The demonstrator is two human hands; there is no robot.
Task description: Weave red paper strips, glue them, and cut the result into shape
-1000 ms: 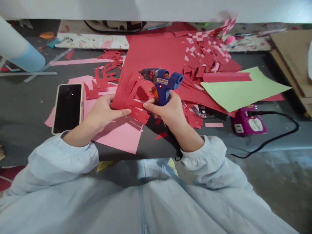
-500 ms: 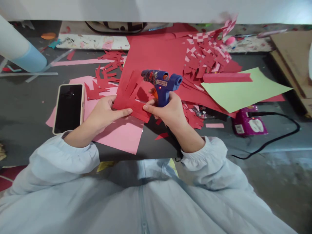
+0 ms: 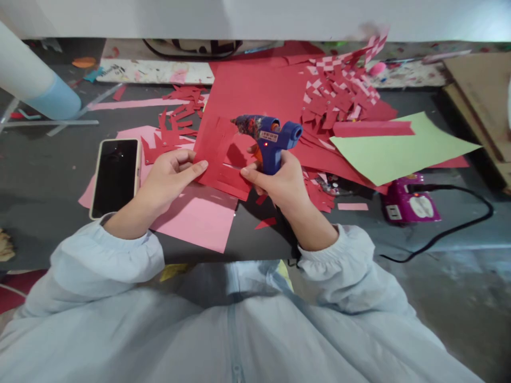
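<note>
Over the middle of the dark desk [image 3: 187, 239], the right hand [image 3: 285, 181] is wrapped around the handle of a blue glue gun [image 3: 271, 139], whose barrel lies crosswise, nozzle pointing left, handle dropping toward the wearer. Apart from it, the left hand [image 3: 171, 173] pinches the left side of a cut red paper [image 3: 209, 154], whose near edge slants rightward toward the wearer, above a pink sheet [image 3: 202, 218].

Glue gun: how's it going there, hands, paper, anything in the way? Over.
Right hand gripping glue gun, red light on. Left hand pinching red paper by left edge. Phone, red scrap nearby, neither touching that paper.
</note>
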